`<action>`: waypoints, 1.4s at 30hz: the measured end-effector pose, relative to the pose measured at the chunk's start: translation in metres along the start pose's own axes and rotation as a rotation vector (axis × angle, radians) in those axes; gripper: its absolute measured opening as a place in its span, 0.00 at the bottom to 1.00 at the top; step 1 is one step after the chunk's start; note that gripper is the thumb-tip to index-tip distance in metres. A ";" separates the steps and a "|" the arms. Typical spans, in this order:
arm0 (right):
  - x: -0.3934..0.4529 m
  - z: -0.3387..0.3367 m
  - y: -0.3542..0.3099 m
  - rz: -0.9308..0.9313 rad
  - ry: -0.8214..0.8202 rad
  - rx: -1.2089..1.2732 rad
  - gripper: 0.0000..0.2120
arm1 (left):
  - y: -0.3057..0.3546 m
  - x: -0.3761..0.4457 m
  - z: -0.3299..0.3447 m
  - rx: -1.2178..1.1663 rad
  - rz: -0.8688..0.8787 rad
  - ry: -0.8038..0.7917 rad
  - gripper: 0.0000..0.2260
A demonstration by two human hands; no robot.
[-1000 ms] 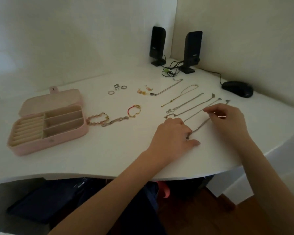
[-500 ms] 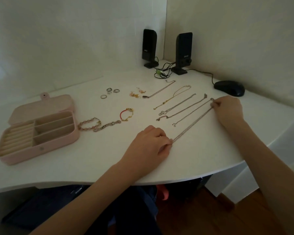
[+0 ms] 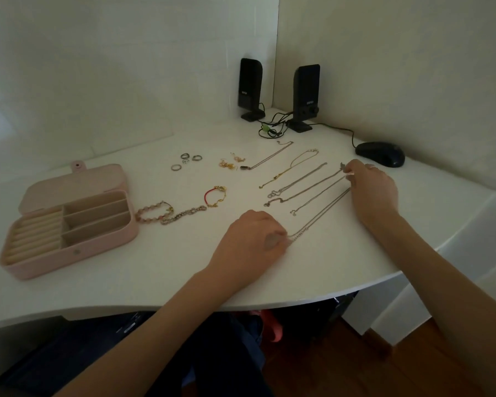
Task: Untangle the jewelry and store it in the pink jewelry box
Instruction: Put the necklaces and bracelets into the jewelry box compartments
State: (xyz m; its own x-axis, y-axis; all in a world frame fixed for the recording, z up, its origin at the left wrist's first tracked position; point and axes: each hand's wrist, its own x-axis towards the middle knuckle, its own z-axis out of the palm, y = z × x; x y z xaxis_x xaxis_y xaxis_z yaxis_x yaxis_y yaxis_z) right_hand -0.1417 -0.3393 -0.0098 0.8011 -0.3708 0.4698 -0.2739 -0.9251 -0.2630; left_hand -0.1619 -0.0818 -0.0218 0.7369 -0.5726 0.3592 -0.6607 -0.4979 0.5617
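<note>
With my left hand (image 3: 251,239) pinching the silver chain's (image 3: 322,214) near end and my right hand (image 3: 372,189) pinching its far end, I should keep it taut on the surface (image 3: 155,270) before carrying it to the open pink jewelry box (image 3: 69,222) at far left.

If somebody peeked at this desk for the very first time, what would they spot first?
Probably the two hands: the left hand and right hand hold a long silver necklace stretched between them near the front of the white desk. Next, the open pink jewelry box on the left, with nothing in its compartments. Behind the necklace, more chains lie in a neat row.
</note>
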 end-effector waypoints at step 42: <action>-0.026 0.000 -0.253 -0.406 -0.473 0.916 0.10 | -0.087 -0.041 -0.209 -0.959 -0.387 0.398 0.13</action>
State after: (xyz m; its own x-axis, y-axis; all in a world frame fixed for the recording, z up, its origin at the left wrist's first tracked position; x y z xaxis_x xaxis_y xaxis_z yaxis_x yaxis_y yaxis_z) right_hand -0.0930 -0.0957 0.0445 0.9181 0.1964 0.3442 0.3960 -0.4879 -0.7779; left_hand -0.1047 0.1206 0.0703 0.9767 -0.1517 0.1520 -0.1182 0.2112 0.9703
